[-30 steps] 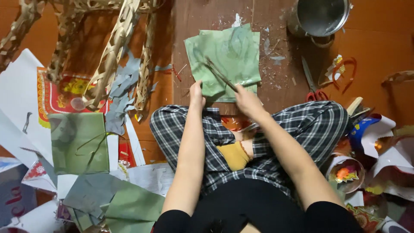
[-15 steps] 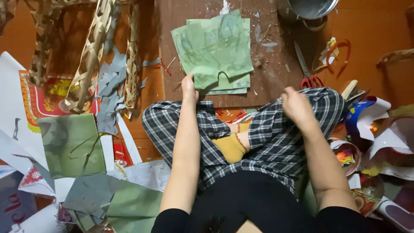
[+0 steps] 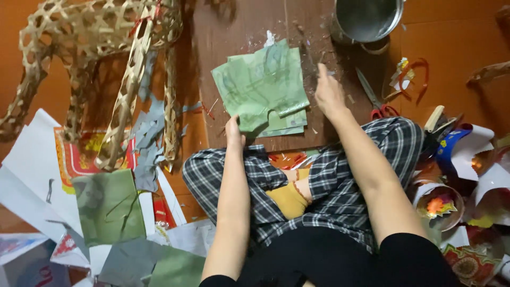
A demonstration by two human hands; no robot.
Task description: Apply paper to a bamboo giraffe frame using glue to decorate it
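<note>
Nearest the camera, the person sits cross-legged on the floor [image 3: 451,37] in checked trousers [image 3: 340,180], with one yellow sock [image 3: 289,199] showing between the knees. To the near left lies a spread of loose paper: one green sheet [image 3: 109,204] with thin strips across it, several white sheets [image 3: 32,165] and grey scraps [image 3: 149,159]. To the near right stands one small round bowl [image 3: 438,204] with a bright flower-like piece inside, among coloured paper offcuts.

Further out, a brown board [image 3: 239,32] lies on the floor ahead of the knees. The left hand [image 3: 234,133] rests on its near edge, fingers together, pinching the near corner of a stack of green paper sheets [image 3: 260,87]; at least three layers show at the stack's right edge, though the exact count cannot be told. The right hand [image 3: 329,93] is just right of the stack, over the board, fingers loosely curled with the forefinger raised; it appears to hold nothing, though I cannot tell for sure.

To the right of that hand, one pair of scissors [image 3: 372,98] with red handles lies on the floor. Far right stands one metal pot [image 3: 366,18]. Far left, one woven bamboo frame [image 3: 106,58] with open lattice legs stands over the papers.
</note>
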